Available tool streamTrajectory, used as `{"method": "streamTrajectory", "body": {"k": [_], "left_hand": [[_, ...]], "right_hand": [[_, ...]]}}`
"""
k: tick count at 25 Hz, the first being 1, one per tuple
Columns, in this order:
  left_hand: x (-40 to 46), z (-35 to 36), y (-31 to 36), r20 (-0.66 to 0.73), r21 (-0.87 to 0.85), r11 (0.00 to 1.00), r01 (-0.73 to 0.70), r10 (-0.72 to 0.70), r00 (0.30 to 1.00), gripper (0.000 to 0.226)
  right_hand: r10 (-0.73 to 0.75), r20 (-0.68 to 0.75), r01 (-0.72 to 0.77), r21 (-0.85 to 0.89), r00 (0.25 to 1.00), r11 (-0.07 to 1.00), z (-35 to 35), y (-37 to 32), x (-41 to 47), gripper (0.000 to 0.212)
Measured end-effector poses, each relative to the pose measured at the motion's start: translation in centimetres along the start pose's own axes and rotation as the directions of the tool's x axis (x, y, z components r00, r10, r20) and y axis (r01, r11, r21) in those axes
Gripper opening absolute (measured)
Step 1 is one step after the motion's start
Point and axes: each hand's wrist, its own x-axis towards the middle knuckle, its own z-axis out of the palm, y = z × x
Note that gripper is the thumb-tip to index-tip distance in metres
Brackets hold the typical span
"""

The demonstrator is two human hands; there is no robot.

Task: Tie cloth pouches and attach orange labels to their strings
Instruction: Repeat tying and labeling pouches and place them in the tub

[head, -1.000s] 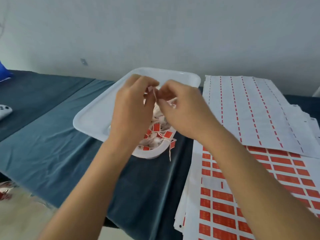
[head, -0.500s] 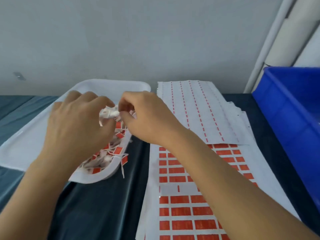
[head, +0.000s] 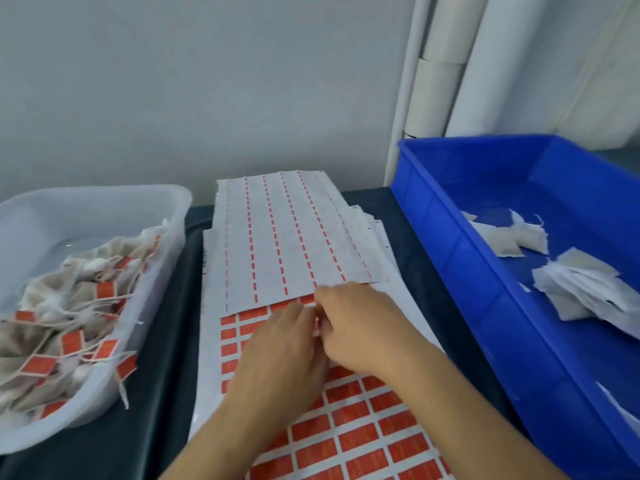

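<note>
Both of your hands have come away from the white plastic tray (head: 173,216) and now sit together on the sheet of orange sticker labels (head: 356,438). Your left hand (head: 280,362) lies flat on the sheet with its fingers fairly straight and its fingertips touching your right hand. Your right hand (head: 360,323) has its fingers curled down where the two hands meet, but you cannot tell what it is pinching, because the fingers hide that spot. Just past your fingertips lies a used white backing sheet with thin orange dashes (head: 287,237), and it covers the far end of the label sheet. Off to the side of your left hand, the tray is full of tied cloth pouches with orange labels on their strings (head: 72,327), and some strings hang over the near rim. Off to the side of your right hand sits a big blue plastic bin (head: 485,306) with loose cloth pouches that are not tied (head: 581,289). Under your hands, a dark blue cloth (head: 162,341) covers the table.
</note>
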Motion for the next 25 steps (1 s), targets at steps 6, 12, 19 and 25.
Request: {"method": "streamTrajectory", "body": {"k": [6, 12, 19, 25], "left_hand": [[0.3, 2.2, 0.0, 0.098, 0.189, 0.978, -0.088, 0.071, 0.993, 0.018], [1.4, 2.3, 1.2, 0.081, -0.103, 0.993, -0.057, 0.065, 0.995, 0.038], [1.4, 3.7, 2.7, 0.258, 0.061, 0.966, -0.251, 0.228, 0.939, 0.056], [1.4, 3.9, 2.3, 0.234, 0.022, 0.968, -0.251, 0.239, 0.942, 0.047]], "right_hand": [[0.055, 0.055, -0.056, 0.023, 0.997, 0.998, 1.3, 2.2, -0.9, 0.016], [0.073, -0.121, -0.057, 0.131, 0.990, 0.990, -4.4, 5.3, -0.4, 0.010], [0.373, -0.400, -0.423, -0.040, 0.837, 0.905, -11.9, 15.5, 0.8, 0.008], [0.676, -0.269, -0.723, -0.145, 0.685, 0.675, -9.2, 21.8, 2.4, 0.021]]}}
